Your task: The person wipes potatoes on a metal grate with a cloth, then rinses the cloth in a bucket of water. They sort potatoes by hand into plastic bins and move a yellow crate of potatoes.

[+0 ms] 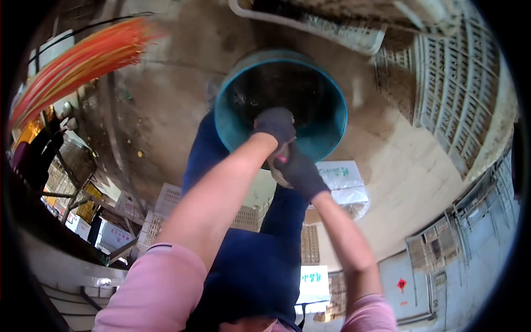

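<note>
Both hands wear dark gloves and meet over the near rim of a round teal tub (222, 113) with dark contents. My left hand (275, 124) is closed, its fingers bent over the tub's inside. Just below and to the right, my right hand (301, 172) is also closed. Between the two hands is a pale, brownish item with a small pink patch (281, 160), partly covered by the gloves and blurred. What exactly it is, I cannot make out.
An orange-red bristled broom (88, 66) is at the upper left. Slatted crates (451, 88) stand at the right, and a white-rimmed bin (332, 36) lies beyond the tub. White boxes (342, 177) sit near my right hand.
</note>
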`<state>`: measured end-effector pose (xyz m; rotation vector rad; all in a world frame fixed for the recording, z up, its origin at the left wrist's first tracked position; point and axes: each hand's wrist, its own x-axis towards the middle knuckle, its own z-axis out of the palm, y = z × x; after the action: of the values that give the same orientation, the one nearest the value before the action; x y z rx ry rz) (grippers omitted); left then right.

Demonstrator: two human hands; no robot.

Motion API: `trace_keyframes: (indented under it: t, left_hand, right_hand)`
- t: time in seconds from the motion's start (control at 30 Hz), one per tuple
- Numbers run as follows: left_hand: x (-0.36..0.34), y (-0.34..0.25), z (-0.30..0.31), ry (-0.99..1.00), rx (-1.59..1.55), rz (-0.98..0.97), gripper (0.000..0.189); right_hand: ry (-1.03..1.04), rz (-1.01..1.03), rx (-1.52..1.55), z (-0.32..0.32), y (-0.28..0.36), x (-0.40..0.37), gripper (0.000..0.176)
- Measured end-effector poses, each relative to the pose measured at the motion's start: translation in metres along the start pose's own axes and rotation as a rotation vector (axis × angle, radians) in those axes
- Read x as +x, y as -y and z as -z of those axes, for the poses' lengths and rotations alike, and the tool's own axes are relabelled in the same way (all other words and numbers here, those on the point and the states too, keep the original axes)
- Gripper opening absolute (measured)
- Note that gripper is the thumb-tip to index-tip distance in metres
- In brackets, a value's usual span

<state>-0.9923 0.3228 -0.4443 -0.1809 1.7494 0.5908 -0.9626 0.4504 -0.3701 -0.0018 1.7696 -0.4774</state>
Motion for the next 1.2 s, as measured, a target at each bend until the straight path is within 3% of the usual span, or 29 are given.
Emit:
trace_keyframes:
  t: [0.03, 0.07, 0.1, 0.13, 0.17, 0.2, 0.23, 0.27, 0.3, 0.33, 0.43, 0.5, 0.63, 0.67, 0.7, 0.77, 0.83, 0.9, 0.93, 0.97, 1.0, 1.03, 1.1, 1.17, 1.2]
  left_hand:
    - [-0.008, 0.0, -0.005, -0.21, -0.096, -0.18, 0.033]
    - [-0.019, -0.003, -0.009, -0.425, -0.184, -0.367, 0.031]
    - [-0.033, -0.012, -0.015, -0.446, -0.691, -0.402, 0.028]
    - [-0.053, -0.024, -0.02, -0.456, -1.194, -0.441, 0.025]
    - [-0.074, -0.032, -0.014, -0.43, -1.153, -0.514, 0.024]
    - [-0.096, -0.036, -0.006, -0.532, -0.817, -0.565, 0.024]
    - [-0.119, -0.041, 0.002, -0.677, -0.44, -0.577, 0.025]
    - [-0.142, -0.047, 0.008, -0.832, -0.119, -0.573, 0.025]
    - [-0.164, -0.049, 0.013, -0.863, -0.156, -0.566, 0.029]
    - [-0.196, -0.05, 0.018, -0.833, -0.411, -0.586, 0.033]
    - [-0.304, -0.062, 0.008, -0.842, -0.864, -0.601, 0.045]
    - [-0.326, -0.066, -0.019, -1.081, -0.921, -0.665, 0.05]
    - [-0.444, -0.019, -0.024, -1.144, -0.972, -0.664, 0.067]
    - [-0.438, 0.005, -0.026, -1.27, -0.94, -0.716, 0.071]
    - [-0.467, 0.028, -0.03, -1.325, -0.942, -0.724, 0.071]
    - [-0.545, 0.086, -0.049, -1.2, -0.994, -0.692, 0.073]
    - [-0.569, 0.158, -0.06, -1.289, -0.99, -0.803, 0.076]
    - [-0.677, 0.202, -0.103, -1.289, -1.0, -0.585, 0.071]
    - [-0.692, 0.232, -0.113, -1.378, -1.002, -0.521, 0.061]
    - [-0.702, 0.258, -0.123, -1.463, -1.007, -0.456, 0.05]
    - [-0.721, 0.283, -0.139, -1.669, -0.894, -0.322, 0.038]
    - [-0.742, 0.303, -0.159, -1.857, -0.767, -0.176, 0.026]
    - [-0.779, 0.331, -0.199, -2.01, -1.006, -0.037, 0.02]
    - [-0.777, 0.379, -0.226, -2.243, -1.024, 0.051, 0.02]
    - [-0.78, 0.4, -0.243, -2.258, -1.121, -0.01, 0.021]
  right_hand:
    - [-0.02, 0.033, -0.007, -0.008, -0.009, -0.017, 0.062]
    - [-0.119, 0.046, 0.671, -0.025, -0.029, -0.029, 0.056]
    - [-0.182, 0.073, 1.351, -0.031, -0.04, -0.045, 0.05]
    - [-0.161, 0.138, 1.341, -0.024, -0.035, -0.068, 0.05]
    - [-0.36, 0.384, 0.67, -0.014, -0.024, -0.088, 0.037]
    - [-0.562, 0.636, -0.018, -0.001, -0.011, -0.101, 0.025]
    - [-0.56, 0.68, -0.007, 0.0, -0.007, -0.109, 0.026]
    - [-0.429, 0.647, 0.252, 0.002, -0.003, -0.119, 0.028]
    - [-0.295, 0.603, 0.485, 0.004, -0.004, -0.134, 0.03]
    - [-0.185, 0.583, 0.586, 0.011, -0.005, -0.148, 0.031]
    - [-0.087, 0.63, 0.514, 0.038, -0.02, -0.191, 0.036]
    - [-0.135, 0.701, 0.4, 0.057, -0.021, -0.22, 0.04]
    - [-0.167, 0.884, 0.202, 0.07, 0.051, -0.256, 0.047]
    - [-0.147, 0.953, 0.149, 0.061, 0.077, -0.262, 0.048]
    - [-0.119, 1.032, 0.095, 0.048, 0.104, -0.27, 0.05]
    - [-0.061, 1.255, -0.047, 0.005, 0.168, -0.287, 0.054]
    - [0.048, 1.405, -0.026, -0.059, 0.241, -0.332, 0.056]
    - [0.238, 1.407, 0.2, -0.123, 0.318, -0.376, 0.054]
    - [0.353, 1.361, 0.359, -0.156, 0.354, -0.401, 0.052]
    - [0.326, 1.042, 0.618, -0.182, 0.378, -0.432, 0.051]
    - [0.402, 1.02, 0.661, -0.197, 0.41, -0.432, 0.048]
    - [0.181, 1.174, 0.704, -0.242, 0.431, -0.474, 0.047]
    - [0.285, 1.402, 0.774, -0.269, 0.491, -0.458, 0.046]
    - [0.07, 1.686, 0.66, -0.309, 0.528, -0.466, 0.045]
    - [-0.054, 1.815, 0.614, -0.329, 0.547, -0.47, 0.045]
